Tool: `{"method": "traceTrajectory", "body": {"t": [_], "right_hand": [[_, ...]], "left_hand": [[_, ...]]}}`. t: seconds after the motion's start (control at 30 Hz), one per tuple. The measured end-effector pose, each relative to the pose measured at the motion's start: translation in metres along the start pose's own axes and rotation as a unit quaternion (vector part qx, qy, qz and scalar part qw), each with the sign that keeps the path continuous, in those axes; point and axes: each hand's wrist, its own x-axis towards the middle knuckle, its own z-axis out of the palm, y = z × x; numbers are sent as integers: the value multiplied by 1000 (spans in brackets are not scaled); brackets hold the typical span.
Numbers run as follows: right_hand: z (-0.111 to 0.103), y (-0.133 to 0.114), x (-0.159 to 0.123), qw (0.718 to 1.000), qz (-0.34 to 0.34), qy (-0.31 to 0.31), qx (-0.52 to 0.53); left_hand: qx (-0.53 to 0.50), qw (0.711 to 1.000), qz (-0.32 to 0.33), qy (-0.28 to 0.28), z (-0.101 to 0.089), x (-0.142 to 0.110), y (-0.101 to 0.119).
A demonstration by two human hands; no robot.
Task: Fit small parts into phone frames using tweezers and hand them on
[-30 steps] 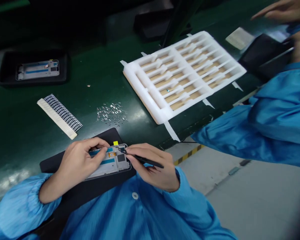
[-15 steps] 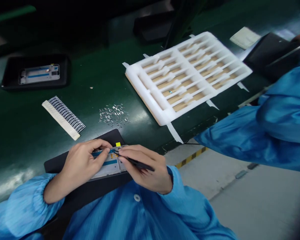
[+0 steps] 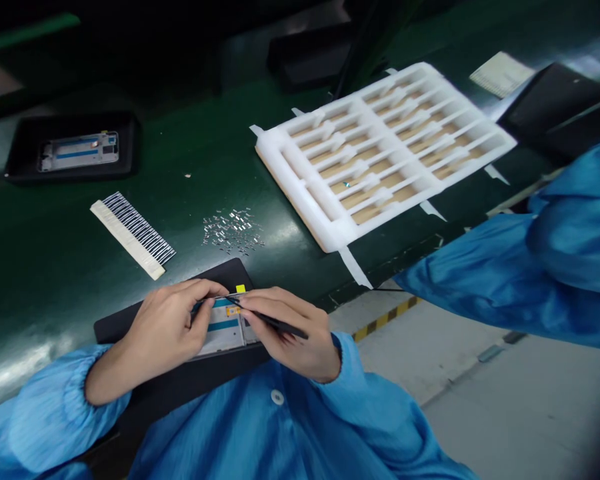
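A silver phone frame (image 3: 226, 335) with blue strips and a yellow tab lies over a black tray (image 3: 120, 325) at the bench's near edge. My left hand (image 3: 173, 320) is closed on the frame's upper edge, thumb and fingers bent around it. Black tweezers (image 3: 279, 324) are pinched in my right hand (image 3: 297, 333). Their tips point left and touch the frame's top edge close to my left fingertips. Whether the tips grip a small part is too fine to make out.
Beyond the frame lie many tiny metal pieces (image 3: 233, 230) and a card strip with dark prongs (image 3: 130, 237). Another black tray (image 3: 125, 150) holds a second phone frame (image 3: 80, 152). A white foam tray (image 3: 337, 230) is taped to the bench. At right is a co-worker's blue sleeve (image 3: 470, 273).
The tweezer tips have shifted slightly up and left to the frame's top edge. My left hand stays on the frame. The whole view has moved a little.
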Motion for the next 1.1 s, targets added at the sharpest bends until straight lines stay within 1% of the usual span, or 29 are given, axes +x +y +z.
{"method": "traceTrajectory", "body": {"t": [0.13, 0.3, 0.5, 0.6, 0.67, 0.8, 0.9, 0.97, 1.0, 1.1], "right_hand": [[2, 2, -2, 1000, -15, 7, -5], [3, 2, -4, 999, -45, -3, -12], [2, -1, -3, 1000, -27, 11, -3], [1, -3, -1, 1000, -4, 21, 4], [1, -4, -1, 1000, 4, 25, 8], [4, -4, -1, 999, 10, 30, 5], [8, -6, -1, 999, 19, 27, -5], [8, -9, 1, 999, 28, 34, 0], [8, -11, 2, 998, 36, 41, 10], [3, -16, 6, 993, 83, 69, 57]], "left_hand": [[1, 1000, 6, 3, 0, 0, 0], [-2, 1000, 9, 2, 0, 2, 0], [10, 999, 43, -2, -7, 2, 1], [36, 996, 75, 23, -9, -1, 3], [74, 990, 106, 56, -7, -5, 3], [167, 965, 153, 129, -1, -13, 1], [212, 947, 175, 163, -1, -15, -3], [222, 945, 170, 168, -8, -15, -8], [231, 946, 154, 170, -13, -13, -12], [288, 937, 69, 187, -28, -7, -27]]}}
